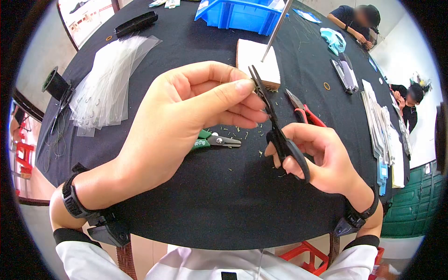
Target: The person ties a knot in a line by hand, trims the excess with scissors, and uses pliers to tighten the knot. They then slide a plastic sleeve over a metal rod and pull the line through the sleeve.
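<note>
My right hand [317, 156] grips black scissors [275, 126], its fingers through the handle loops. The blades point up and away, with their tips beside my left fingertips. Thumb and forefinger of my left hand [200, 98] are pinched together; what lies between them is too small to make out. Under my left hand lie green-handled cutters [217, 141], their handles mostly hidden by it. Beyond my right hand rest red-handled pliers [303, 109]. Behind the scissors a white-topped block [249, 56] carries an upright metal rod [275, 35]. Small yellowish clippings lie scattered on the black cloth.
Clear plastic bags [109, 79] lie fanned on the left, near a black spool [56, 84] with loose line. A blue bin [240, 16] stands at the back. Right are a stapler [345, 74], a light-blue mask [333, 41] and stacked packets [375, 121]. Two people sit farther off.
</note>
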Motion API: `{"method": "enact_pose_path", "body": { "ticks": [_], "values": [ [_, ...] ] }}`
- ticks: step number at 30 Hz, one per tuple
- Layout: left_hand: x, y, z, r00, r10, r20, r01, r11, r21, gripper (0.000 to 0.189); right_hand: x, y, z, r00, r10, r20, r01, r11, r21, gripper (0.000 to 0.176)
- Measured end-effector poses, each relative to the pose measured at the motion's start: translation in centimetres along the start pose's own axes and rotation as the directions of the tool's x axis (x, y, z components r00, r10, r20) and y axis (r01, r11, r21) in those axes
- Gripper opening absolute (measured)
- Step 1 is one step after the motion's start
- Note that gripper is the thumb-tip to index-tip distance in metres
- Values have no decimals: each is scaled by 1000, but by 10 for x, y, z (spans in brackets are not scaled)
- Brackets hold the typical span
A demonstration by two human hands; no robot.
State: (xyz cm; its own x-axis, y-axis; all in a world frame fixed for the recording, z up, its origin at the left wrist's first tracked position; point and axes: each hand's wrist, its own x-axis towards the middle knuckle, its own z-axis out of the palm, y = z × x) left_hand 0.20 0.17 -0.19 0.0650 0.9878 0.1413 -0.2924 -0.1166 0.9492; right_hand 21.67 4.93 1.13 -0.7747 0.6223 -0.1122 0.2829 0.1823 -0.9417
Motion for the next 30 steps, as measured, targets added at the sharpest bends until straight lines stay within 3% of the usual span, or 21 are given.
{"method": "enact_pose_path", "body": {
  "ticks": [8, 26, 30],
  "values": [
    [0, 0, 0, 1000, -3, -5, 3, 1000, 8, 17, 0, 7, -1, 997, -73, 7, 73, 997, 19, 20],
    [0, 0, 0, 1000, 20, -24, -18, 998, 66, 18, -1, -2, -2, 998, 35, 59, -36, 999, 8, 19],
    [0, 0, 0, 999, 25, -28, -23, 997, 71, 19, -1, 2, -2, 999, -4, 39, 4, 1000, 8, 19]
  ]
}}
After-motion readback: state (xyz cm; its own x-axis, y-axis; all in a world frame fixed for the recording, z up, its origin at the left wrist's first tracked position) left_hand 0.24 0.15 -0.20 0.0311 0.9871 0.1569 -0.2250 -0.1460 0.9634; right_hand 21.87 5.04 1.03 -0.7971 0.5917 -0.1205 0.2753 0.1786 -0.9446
